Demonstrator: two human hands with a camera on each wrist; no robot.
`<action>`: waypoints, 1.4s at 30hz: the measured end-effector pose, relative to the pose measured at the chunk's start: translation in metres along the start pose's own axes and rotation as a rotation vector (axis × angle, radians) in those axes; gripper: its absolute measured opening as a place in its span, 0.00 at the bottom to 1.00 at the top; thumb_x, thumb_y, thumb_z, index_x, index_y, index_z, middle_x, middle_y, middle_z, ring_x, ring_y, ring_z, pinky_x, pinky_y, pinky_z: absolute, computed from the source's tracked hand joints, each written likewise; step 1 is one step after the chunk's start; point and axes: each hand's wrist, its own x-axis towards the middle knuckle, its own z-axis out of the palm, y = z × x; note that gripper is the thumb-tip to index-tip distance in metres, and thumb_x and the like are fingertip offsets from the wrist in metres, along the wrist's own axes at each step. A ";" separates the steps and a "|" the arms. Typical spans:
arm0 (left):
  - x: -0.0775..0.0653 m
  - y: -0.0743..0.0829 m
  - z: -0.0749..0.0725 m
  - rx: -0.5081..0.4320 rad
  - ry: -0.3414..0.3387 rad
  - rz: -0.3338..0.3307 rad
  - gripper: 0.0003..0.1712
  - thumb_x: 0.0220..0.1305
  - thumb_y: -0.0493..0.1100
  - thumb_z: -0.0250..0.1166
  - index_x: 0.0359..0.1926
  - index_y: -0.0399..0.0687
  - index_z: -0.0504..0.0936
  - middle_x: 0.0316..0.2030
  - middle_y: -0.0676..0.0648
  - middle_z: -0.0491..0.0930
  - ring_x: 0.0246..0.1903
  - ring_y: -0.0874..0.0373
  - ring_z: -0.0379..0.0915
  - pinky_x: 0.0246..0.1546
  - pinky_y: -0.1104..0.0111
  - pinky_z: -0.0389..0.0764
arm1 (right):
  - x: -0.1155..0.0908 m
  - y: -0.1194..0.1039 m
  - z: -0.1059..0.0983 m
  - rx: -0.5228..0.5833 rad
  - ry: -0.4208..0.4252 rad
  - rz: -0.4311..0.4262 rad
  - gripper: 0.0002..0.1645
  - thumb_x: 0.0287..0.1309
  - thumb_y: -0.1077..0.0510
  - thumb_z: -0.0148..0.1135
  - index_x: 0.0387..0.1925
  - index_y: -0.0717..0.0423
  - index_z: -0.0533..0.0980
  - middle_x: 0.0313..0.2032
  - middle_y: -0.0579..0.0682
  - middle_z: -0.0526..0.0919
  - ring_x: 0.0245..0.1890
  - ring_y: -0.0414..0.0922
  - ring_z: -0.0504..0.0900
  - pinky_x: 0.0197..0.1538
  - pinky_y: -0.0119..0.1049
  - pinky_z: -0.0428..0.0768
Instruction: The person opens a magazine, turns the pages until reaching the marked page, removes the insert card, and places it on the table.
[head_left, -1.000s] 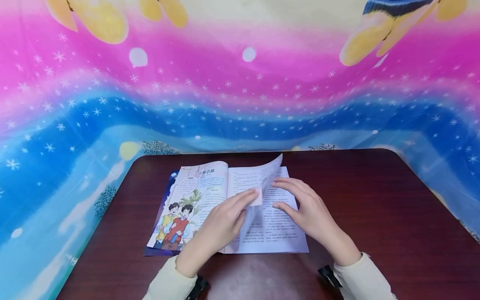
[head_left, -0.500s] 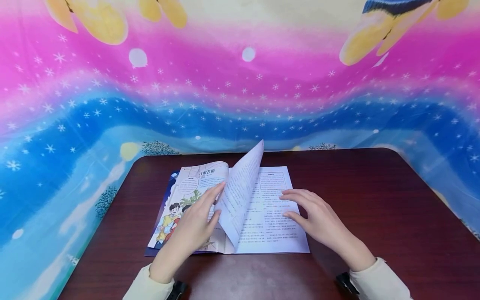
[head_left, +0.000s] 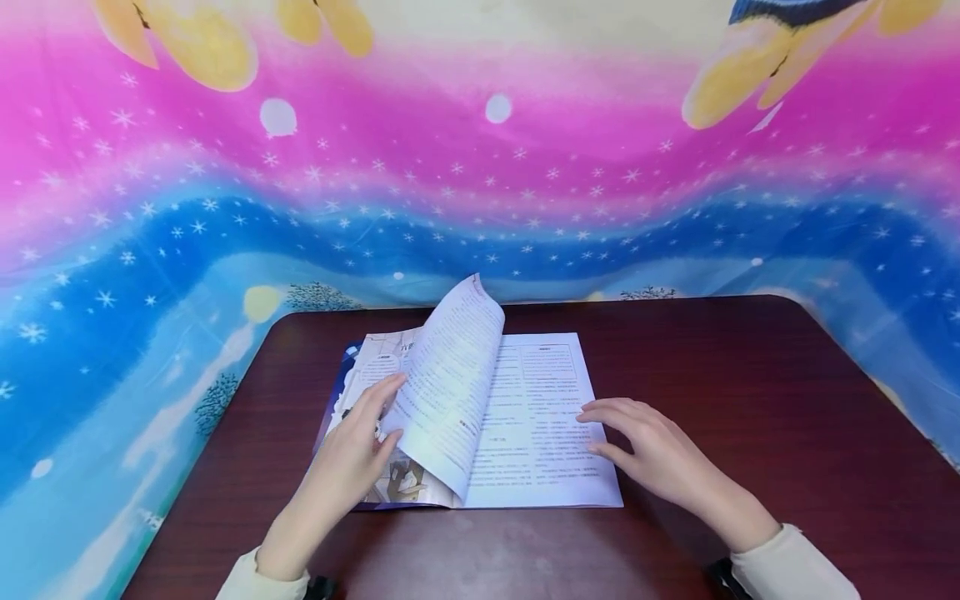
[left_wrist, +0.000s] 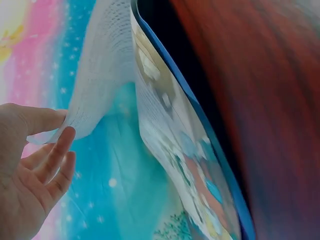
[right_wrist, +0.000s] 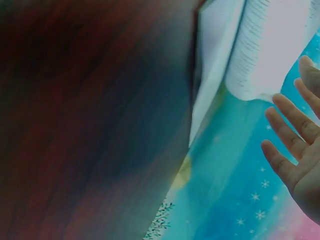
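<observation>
Magazine: the illustrated magazine (head_left: 536, 433) lies open and flat on the dark red-brown wooden table (head_left: 712, 358), its spine running roughly from 12 to 6 o'clock as the seated person faces it.
Raised page: one printed page (head_left: 450, 375) stands up from the spine, bowed and leaning toward 10 o'clock, its top corner curling over the table's far edge from where I stand.
Left hand: the left hand (head_left: 352, 458) is at about 8 o'clock from the magazine's middle, thumb and fingertips at the page's free edge; the sheet spreads away from them toward 2 o'clock.
Right hand: the right hand (head_left: 660, 450) sits toward 4 o'clock, fingertips at the magazine's outer edge, digits apart and gripping nothing; whether they touch paper I can't tell.
Left-page drawing: part of a coloured picture (head_left: 405, 482) shows beneath the raised page, near 7 o'clock.
Left wrist view: here the pinch is plain, paper nipped between the digits, and a blue cover edge (left_wrist: 185, 85) runs beneath the illustrated sheet; the head view hides that grip's inner side.
Right wrist view: the palm and spread fingers show, with the curved page up toward 11 o'clock from them.
Backdrop: a pink-and-blue snowflake cloth (head_left: 480, 192) hangs at 12 o'clock, behind the table.
</observation>
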 end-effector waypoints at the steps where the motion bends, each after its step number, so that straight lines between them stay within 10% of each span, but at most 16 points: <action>1: -0.002 -0.002 -0.001 0.000 0.003 -0.012 0.45 0.54 0.29 0.73 0.71 0.48 0.64 0.68 0.44 0.68 0.40 0.54 0.79 0.29 0.67 0.78 | -0.001 0.001 0.000 -0.005 -0.005 -0.009 0.23 0.50 0.58 0.77 0.49 0.51 0.82 0.50 0.45 0.83 0.53 0.46 0.80 0.54 0.49 0.78; 15: -0.022 -0.024 -0.019 0.038 -0.066 -0.199 0.48 0.54 0.29 0.73 0.73 0.40 0.59 0.67 0.35 0.65 0.50 0.41 0.78 0.38 0.52 0.83 | -0.012 0.012 0.002 -0.042 -0.147 0.006 0.22 0.51 0.57 0.77 0.49 0.51 0.83 0.50 0.47 0.83 0.51 0.46 0.81 0.54 0.48 0.79; 23: -0.034 -0.036 -0.022 0.038 -0.209 -0.340 0.44 0.58 0.32 0.72 0.72 0.39 0.61 0.65 0.33 0.67 0.36 0.51 0.78 0.30 0.59 0.79 | -0.021 0.017 0.003 -0.060 -0.215 0.001 0.22 0.51 0.56 0.76 0.49 0.50 0.83 0.51 0.46 0.83 0.51 0.46 0.81 0.52 0.48 0.79; 34: -0.045 -0.052 -0.025 0.183 -0.272 -0.298 0.41 0.53 0.39 0.77 0.66 0.38 0.69 0.55 0.37 0.77 0.37 0.52 0.79 0.29 0.58 0.78 | -0.024 0.024 0.004 -0.075 -0.233 -0.044 0.21 0.49 0.55 0.77 0.47 0.50 0.83 0.52 0.46 0.82 0.52 0.44 0.80 0.52 0.47 0.80; 42: -0.047 -0.063 -0.024 0.337 -0.378 -0.196 0.40 0.53 0.49 0.77 0.62 0.34 0.75 0.56 0.35 0.78 0.53 0.38 0.76 0.48 0.43 0.77 | -0.025 0.027 0.005 -0.053 -0.313 0.031 0.23 0.54 0.52 0.74 0.52 0.52 0.82 0.59 0.51 0.79 0.59 0.49 0.77 0.57 0.50 0.77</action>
